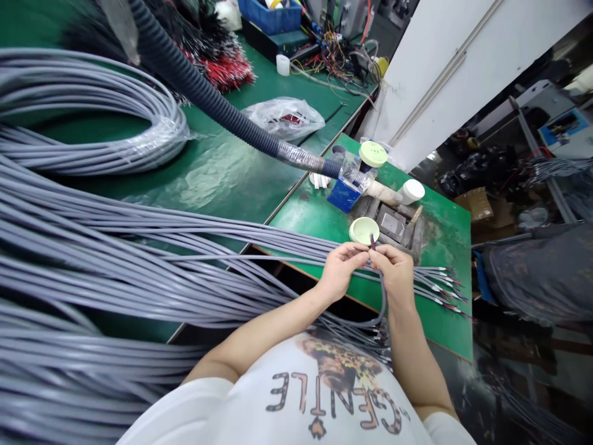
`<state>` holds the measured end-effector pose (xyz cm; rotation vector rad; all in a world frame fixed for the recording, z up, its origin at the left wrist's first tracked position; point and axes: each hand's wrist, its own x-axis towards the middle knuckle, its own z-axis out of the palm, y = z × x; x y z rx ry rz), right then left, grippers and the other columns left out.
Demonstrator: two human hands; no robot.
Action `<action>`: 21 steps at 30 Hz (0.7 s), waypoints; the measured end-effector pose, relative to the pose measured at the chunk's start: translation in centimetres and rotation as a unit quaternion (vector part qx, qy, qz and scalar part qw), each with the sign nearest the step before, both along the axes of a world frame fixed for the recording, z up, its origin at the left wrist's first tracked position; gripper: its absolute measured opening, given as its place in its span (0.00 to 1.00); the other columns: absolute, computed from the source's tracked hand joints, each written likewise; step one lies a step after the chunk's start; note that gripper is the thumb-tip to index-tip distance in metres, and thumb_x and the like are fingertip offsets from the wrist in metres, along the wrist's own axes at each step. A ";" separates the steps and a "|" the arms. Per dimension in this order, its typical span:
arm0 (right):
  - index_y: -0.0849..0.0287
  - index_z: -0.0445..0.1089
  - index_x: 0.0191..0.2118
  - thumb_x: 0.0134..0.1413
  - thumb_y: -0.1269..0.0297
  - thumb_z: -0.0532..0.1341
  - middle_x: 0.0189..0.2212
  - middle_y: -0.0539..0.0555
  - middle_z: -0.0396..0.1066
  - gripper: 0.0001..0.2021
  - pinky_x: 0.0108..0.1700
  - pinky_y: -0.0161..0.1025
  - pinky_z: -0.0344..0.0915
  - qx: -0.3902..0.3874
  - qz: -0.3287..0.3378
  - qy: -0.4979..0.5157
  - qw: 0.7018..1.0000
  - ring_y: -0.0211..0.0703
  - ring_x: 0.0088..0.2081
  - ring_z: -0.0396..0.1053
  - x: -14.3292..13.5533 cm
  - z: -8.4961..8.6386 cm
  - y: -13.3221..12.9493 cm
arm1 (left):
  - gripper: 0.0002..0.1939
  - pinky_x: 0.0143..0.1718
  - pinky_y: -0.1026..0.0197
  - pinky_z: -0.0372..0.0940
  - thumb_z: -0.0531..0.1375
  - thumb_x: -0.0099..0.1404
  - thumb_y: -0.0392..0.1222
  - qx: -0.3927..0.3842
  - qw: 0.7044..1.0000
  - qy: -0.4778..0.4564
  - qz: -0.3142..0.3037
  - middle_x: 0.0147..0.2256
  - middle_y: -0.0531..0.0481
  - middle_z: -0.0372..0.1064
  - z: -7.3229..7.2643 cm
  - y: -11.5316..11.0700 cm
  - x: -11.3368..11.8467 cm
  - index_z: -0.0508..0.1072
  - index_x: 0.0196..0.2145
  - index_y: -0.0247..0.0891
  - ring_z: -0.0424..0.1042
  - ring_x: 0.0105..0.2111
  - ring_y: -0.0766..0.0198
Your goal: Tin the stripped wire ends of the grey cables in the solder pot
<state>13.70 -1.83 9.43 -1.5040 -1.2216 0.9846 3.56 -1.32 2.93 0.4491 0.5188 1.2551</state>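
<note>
My right hand (393,267) pinches the end of a grey cable (382,300), which bends down and back to the left beneath my hands. Thin dark and red wires (372,241) stick up from that end, between my fingertips. My left hand (341,267) is closed at the same cable end, its fingertips almost touching those of my right hand. Just beyond the wires sits a round pale cup (364,230). Under and beside my hands runs a bundle of grey cables (296,241), with stripped, coloured ends (451,290) lying to the right on the green table (445,235).
A corrugated hose (208,105) hangs across to a blue box (343,194) and a metal device (393,222). Near them stand a white container (411,191) and a yellow-lidded jar (373,154). Coiled cable (162,133) and a plastic bag (287,117) lie at the left and back.
</note>
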 end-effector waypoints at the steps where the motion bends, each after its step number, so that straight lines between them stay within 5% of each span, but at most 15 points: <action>1: 0.61 0.70 0.21 0.46 0.63 0.64 0.15 0.45 0.62 0.09 0.23 0.32 0.54 -0.002 0.001 0.013 1.000 0.32 0.19 0.56 -0.2 0.0 -0.2 | 0.09 0.32 0.66 0.62 0.68 0.53 0.40 -0.001 1.000 -0.004 0.011 0.26 0.54 0.70 0.2 -0.1 0.1 0.76 0.33 0.36 0.67 0.26 0.71; 4: 0.60 0.71 0.26 0.49 0.62 0.64 0.15 0.45 0.63 0.08 0.22 0.32 0.52 -0.011 0.018 0.063 0.998 0.31 0.17 0.55 -0.5 0.0 -0.9 | 0.07 0.30 0.67 0.61 0.68 0.54 0.40 0.021 0.998 0.025 0.051 0.26 0.55 0.67 0.8 -0.1 -0.2 0.76 0.31 0.37 0.65 0.24 0.72; 7: 0.58 0.71 0.42 0.53 0.60 0.62 0.17 0.44 0.65 0.11 0.20 0.31 0.50 -0.018 0.058 0.135 0.989 0.31 0.16 0.55 -0.4 -0.5 -2.0 | 0.05 0.31 0.65 0.62 0.67 0.56 0.40 0.112 0.974 0.130 0.147 0.28 0.53 0.68 1.1 0.2 -1.3 0.77 0.31 0.38 0.66 0.26 0.70; 9: 0.55 0.67 0.50 0.55 0.61 0.61 0.17 0.43 0.63 0.16 0.19 0.31 0.50 -0.016 0.063 0.177 0.982 0.31 0.16 0.55 -0.3 -1.1 -2.7 | 0.03 0.33 0.62 0.63 0.66 0.57 0.39 0.250 0.923 0.214 0.201 0.29 0.51 0.70 0.9 0.4 -2.0 0.78 0.32 0.40 0.68 0.29 0.67; 12: 0.54 0.64 0.53 0.54 0.62 0.61 0.17 0.42 0.60 0.20 0.19 0.30 0.51 -0.005 0.039 0.209 0.977 0.31 0.17 0.55 -0.2 -1.7 -3.6 | 0.06 0.35 0.59 0.63 0.65 0.58 0.36 0.423 0.841 0.270 0.202 0.28 0.50 0.73 0.5 0.3 -2.6 0.79 0.34 0.42 0.70 0.29 0.66; 14: 0.53 0.63 0.54 0.54 0.62 0.61 0.17 0.43 0.61 0.21 0.20 0.30 0.52 0.003 0.029 0.214 0.976 0.32 0.17 0.55 -0.2 -1.8 -3.9 | 0.07 0.36 0.60 0.64 0.65 0.57 0.36 0.398 0.859 0.265 0.184 0.28 0.50 0.74 0.3 -0.1 -2.4 0.79 0.35 0.42 0.70 0.30 0.66; 16: 0.53 0.60 0.56 0.55 0.62 0.60 0.17 0.43 0.62 0.22 0.20 0.30 0.52 0.013 0.019 0.207 0.978 0.32 0.17 0.55 -0.5 -1.8 -4.3 | 0.11 0.36 0.61 0.65 0.67 0.56 0.38 0.280 0.922 0.225 0.145 0.31 0.49 0.74 0.2 -0.5 -2.0 0.78 0.38 0.41 0.71 0.31 0.65; 18: 0.53 0.58 0.58 0.56 0.62 0.60 0.18 0.44 0.64 0.24 0.20 0.30 0.52 0.018 0.008 0.194 0.981 0.33 0.17 0.56 -0.8 -1.8 -4.6 | 0.16 0.34 0.62 0.66 0.67 0.55 0.43 0.161 0.973 0.158 0.056 0.34 0.48 0.74 0.2 -1.0 -1.6 0.77 0.42 0.39 0.71 0.30 0.66; 21: 0.53 0.57 0.58 0.56 0.61 0.60 0.19 0.44 0.66 0.25 0.20 0.30 0.54 0.000 0.007 0.169 0.986 0.33 0.17 0.58 -0.8 -1.9 -5.0 | 0.17 0.31 0.61 0.65 0.64 0.59 0.48 0.085 0.989 0.070 -0.099 0.24 0.51 0.71 0.3 -1.5 -1.5 0.76 0.42 0.34 0.69 0.22 0.67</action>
